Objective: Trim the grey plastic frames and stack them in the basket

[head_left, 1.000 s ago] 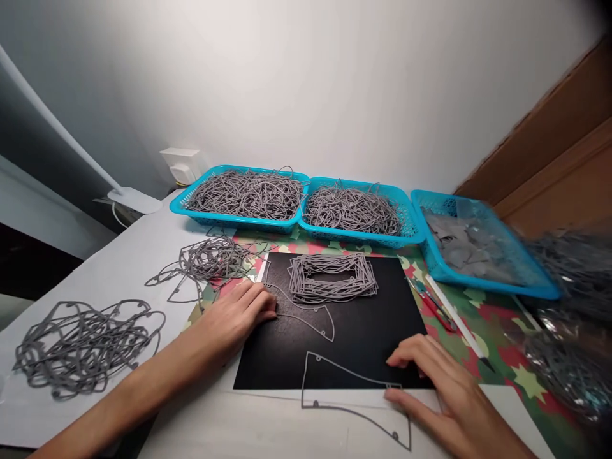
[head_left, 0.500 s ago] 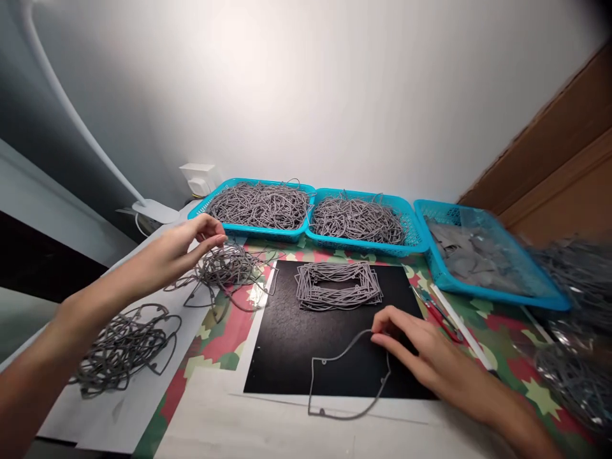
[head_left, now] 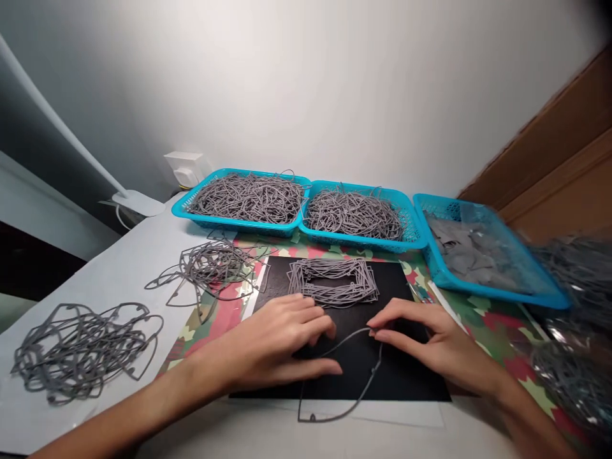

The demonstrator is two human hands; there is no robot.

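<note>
A thin grey rubber gasket (head_left: 351, 411), a bent loop with small tabs, hangs over the front of the black mat (head_left: 411, 379). My right hand (head_left: 415, 328) pinches its upper right end between thumb and fingertips. Over the mat's left part is my left hand (head_left: 294, 341), thumb apart from the curled fingers; it holds nothing that I can see and covers the gasket's left corner. Behind both hands lies a neat rectangular stack of grey gaskets (head_left: 366, 288) on the mat.
Two blue baskets (head_left: 248, 224) (head_left: 363, 243) full of grey gaskets stand along the wall. A third blue basket (head_left: 502, 296) holds flat grey pieces. Loose gasket piles (head_left: 86, 350) (head_left: 215, 264) lie at left. Bagged gaskets (head_left: 574, 376) are at right; a lamp base (head_left: 143, 203) stands back left.
My left hand has come down and right from near the left basket to the gasket over the mat. My right hand keeps its pinch. The view has shifted slightly.
</note>
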